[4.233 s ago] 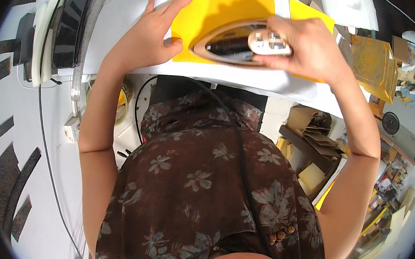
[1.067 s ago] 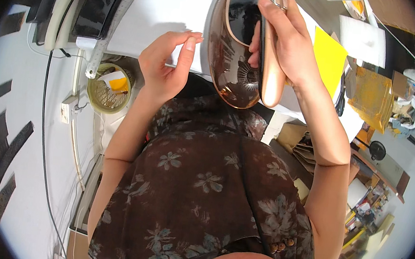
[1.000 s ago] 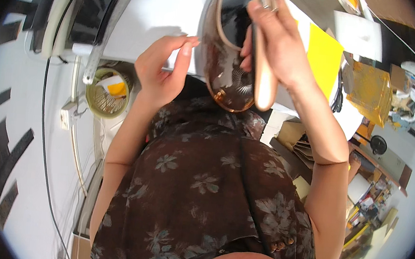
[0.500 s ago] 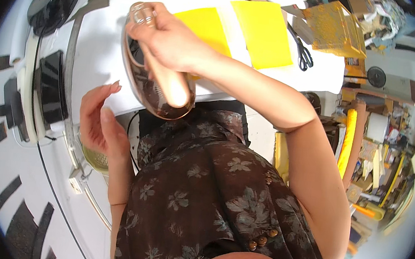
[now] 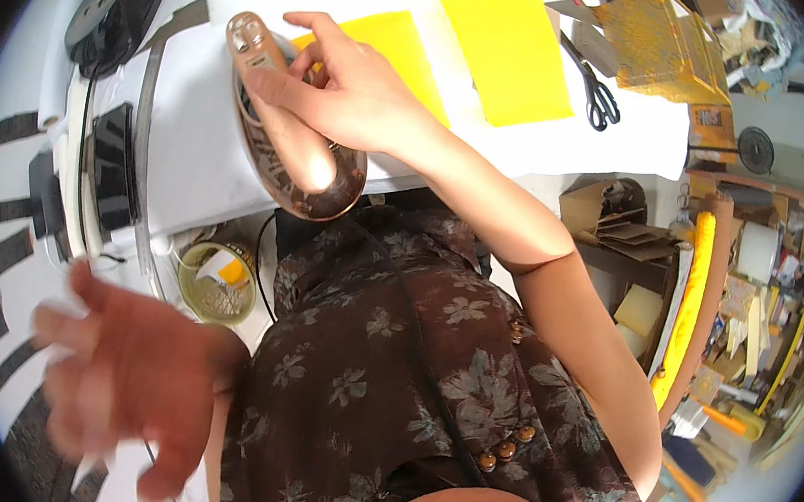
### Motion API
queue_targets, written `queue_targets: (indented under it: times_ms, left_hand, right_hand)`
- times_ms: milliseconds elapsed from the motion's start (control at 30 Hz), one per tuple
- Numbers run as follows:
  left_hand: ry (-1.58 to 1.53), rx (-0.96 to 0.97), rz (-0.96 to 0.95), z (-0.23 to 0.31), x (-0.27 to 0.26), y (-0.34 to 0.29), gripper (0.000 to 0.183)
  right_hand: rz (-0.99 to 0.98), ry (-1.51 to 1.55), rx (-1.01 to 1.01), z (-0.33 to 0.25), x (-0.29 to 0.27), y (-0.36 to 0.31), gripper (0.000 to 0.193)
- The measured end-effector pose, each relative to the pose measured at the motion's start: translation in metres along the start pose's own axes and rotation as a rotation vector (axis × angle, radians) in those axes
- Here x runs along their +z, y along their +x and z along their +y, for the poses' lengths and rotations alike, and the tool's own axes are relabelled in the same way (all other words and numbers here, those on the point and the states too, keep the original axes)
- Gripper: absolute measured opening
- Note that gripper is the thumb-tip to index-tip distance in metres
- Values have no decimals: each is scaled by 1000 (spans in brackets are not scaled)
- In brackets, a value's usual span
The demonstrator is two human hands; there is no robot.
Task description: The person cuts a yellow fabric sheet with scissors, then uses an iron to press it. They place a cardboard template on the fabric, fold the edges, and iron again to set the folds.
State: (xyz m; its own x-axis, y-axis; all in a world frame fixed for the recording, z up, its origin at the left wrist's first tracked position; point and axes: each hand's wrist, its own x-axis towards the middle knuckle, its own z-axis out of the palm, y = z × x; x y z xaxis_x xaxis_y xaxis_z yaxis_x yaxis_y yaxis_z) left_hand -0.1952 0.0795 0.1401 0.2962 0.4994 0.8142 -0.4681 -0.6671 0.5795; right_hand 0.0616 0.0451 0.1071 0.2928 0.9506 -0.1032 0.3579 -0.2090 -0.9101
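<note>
A brown, glossy clothes iron [image 5: 296, 191] with a long coppery handle is at the left part of the white-covered table [image 5: 192, 168], its rounded end over the near edge. My right hand [image 5: 354, 96] is at the iron's handle, thumb laid across it and fingers loosely bent on its right side, the index finger lifted off. My left hand [image 5: 129, 370] is raised at the lower left, near the camera and blurred. Its fingers are apart and nothing shows in them. Two bright yellow sheets [image 5: 508, 58] lie on the table beyond my right forearm.
Black-handled scissors [image 5: 598, 101] lie at the table's right. A yellow-stained box [image 5: 659, 43] stands behind them. Below the table's left edge is a bin [image 5: 213, 301] with scraps in it. A black cord runs down the left side. Shelves of materials [image 5: 752, 333] fill the right.
My left hand has swung from beside the iron down and left, toward the camera. My right hand's grip on the handle has loosened, and the index finger has come off it.
</note>
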Motion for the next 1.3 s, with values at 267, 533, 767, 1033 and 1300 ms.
queue_targets:
  times_ms: [267, 533, 767, 1033, 1300]
  left_hand:
    - [-34, 77, -43, 27, 12, 12, 58]
    - [-29, 95, -24, 37, 16, 10, 58]
    - [-31, 96, -15, 37, 13, 8, 58]
    - [-32, 80, -8, 37, 12, 5, 59]
    - [-48, 75, -10, 33, 15, 6, 59]
  right_hand:
    - [-84, -289, -205, -10, -13, 11, 83]
    - [-192, -572, -275, -28, -48, 21, 50]
    - [-407, -687, -504, -24, -47, 26, 57]
    - [-476, -716, -808, -21, -46, 27, 51]
    - [-486, -707, -829, -18, -47, 27, 46]
